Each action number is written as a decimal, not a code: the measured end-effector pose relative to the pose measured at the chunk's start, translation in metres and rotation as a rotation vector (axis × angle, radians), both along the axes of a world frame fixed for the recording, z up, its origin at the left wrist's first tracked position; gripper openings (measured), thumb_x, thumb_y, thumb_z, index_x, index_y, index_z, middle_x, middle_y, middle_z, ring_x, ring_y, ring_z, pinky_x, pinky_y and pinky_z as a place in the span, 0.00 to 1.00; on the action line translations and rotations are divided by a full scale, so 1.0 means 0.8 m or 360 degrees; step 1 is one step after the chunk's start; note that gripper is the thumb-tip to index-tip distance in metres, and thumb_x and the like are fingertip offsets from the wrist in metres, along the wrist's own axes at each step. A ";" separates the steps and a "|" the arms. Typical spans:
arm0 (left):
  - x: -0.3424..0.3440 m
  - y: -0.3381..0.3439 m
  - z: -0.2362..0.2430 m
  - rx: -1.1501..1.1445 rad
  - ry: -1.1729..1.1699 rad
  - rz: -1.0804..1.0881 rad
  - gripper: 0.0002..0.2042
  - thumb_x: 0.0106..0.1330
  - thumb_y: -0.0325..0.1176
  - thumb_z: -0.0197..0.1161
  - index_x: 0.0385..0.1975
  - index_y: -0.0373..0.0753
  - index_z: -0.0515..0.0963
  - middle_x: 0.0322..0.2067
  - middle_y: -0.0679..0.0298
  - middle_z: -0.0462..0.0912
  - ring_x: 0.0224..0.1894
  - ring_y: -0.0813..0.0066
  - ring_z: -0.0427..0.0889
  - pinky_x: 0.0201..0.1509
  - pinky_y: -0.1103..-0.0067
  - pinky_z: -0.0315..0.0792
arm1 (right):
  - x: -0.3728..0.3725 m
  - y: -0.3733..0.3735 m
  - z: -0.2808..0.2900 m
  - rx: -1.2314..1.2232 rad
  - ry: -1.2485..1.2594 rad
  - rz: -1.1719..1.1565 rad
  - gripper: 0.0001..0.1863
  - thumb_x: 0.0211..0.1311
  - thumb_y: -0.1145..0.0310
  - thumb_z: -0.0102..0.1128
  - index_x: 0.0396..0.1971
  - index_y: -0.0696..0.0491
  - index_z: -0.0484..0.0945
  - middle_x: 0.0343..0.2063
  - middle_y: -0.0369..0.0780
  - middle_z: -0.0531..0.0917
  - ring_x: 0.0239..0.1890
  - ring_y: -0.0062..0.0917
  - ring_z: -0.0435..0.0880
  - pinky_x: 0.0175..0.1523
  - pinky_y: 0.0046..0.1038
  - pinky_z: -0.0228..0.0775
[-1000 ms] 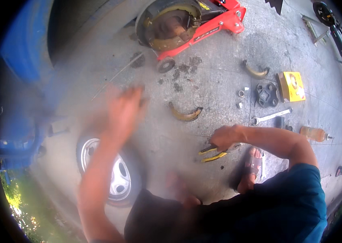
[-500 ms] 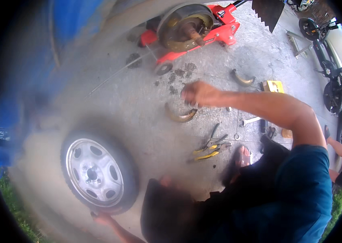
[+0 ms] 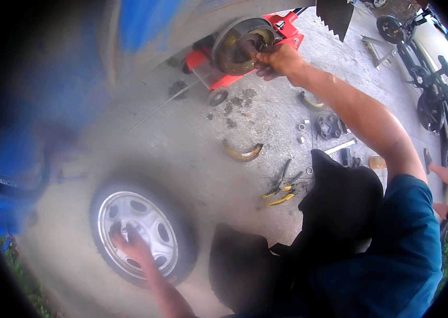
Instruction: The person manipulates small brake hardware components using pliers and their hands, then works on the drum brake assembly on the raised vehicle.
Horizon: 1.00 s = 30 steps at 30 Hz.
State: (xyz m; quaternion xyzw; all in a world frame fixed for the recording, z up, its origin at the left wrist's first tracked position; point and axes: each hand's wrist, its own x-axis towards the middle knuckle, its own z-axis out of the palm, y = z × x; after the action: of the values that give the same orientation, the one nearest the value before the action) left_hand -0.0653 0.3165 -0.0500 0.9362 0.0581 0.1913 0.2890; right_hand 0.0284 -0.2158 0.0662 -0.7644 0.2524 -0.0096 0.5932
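Observation:
A wheel with a black tyre and silver rim (image 3: 108,204) lies at the lower left. My left hand (image 3: 131,246) is over the rim's centre, its hazy fingers spread apart. At the top, my right hand (image 3: 281,61) has its fingers closed round the outer end of a rusty spindle (image 3: 247,49). That spindle sticks out of a round brake backing plate (image 3: 227,55), whose right part my hand partly hides. A curved brake shoe (image 3: 243,153) rests on the floor below, and a second brake shoe (image 3: 314,102) is further right.
Behind the plate is a red floor jack (image 3: 226,81). Yellow-handled pliers (image 3: 281,199), a wrench (image 3: 340,147) and a dark hub piece (image 3: 329,126) lie on the concrete. A blue vehicle (image 3: 70,106) fills the upper left. A bicycle (image 3: 422,79) and another person's leg (image 3: 441,175) are at the right.
My right hand has moved up from above the brake shoe to the spindle. My left hand has gone from the tyre's lower edge onto the rim's centre. The view has shifted slightly.

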 end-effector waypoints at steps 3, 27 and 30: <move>0.038 -0.100 0.052 0.0059 -0.0158 -0.0329 0.14 0.60 0.27 0.60 0.45 0.31 0.74 0.46 0.51 0.74 0.51 0.54 0.72 0.55 0.66 0.65 | -0.005 0.001 -0.007 -0.0367 0.0106 -0.0001 0.14 0.63 0.64 0.57 0.41 0.59 0.79 0.33 0.41 0.83 0.31 0.24 0.83 0.28 0.23 0.78; 0.112 -0.348 0.179 0.0850 -0.0504 -0.1184 0.11 0.53 0.21 0.62 0.37 0.35 0.75 0.42 0.55 0.75 0.46 0.55 0.74 0.48 0.65 0.69 | -0.026 -0.024 -0.065 0.1611 -0.0329 0.0156 0.19 0.70 0.60 0.45 0.53 0.57 0.67 0.46 0.44 0.78 0.44 0.28 0.79 0.42 0.29 0.72; 0.118 -0.351 0.178 0.0925 -0.0504 -0.1235 0.11 0.51 0.21 0.62 0.35 0.35 0.76 0.40 0.55 0.76 0.43 0.55 0.75 0.45 0.66 0.70 | -0.042 -0.008 -0.054 0.1381 -0.0370 0.0107 0.18 0.71 0.58 0.41 0.50 0.56 0.69 0.45 0.43 0.78 0.43 0.27 0.79 0.44 0.29 0.71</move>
State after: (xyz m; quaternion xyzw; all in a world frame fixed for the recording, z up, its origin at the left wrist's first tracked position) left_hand 0.0289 0.0354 0.0921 0.8901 -0.3939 0.2178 0.0716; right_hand -0.0052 -0.2225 0.0227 -0.4466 0.1398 0.0305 0.8832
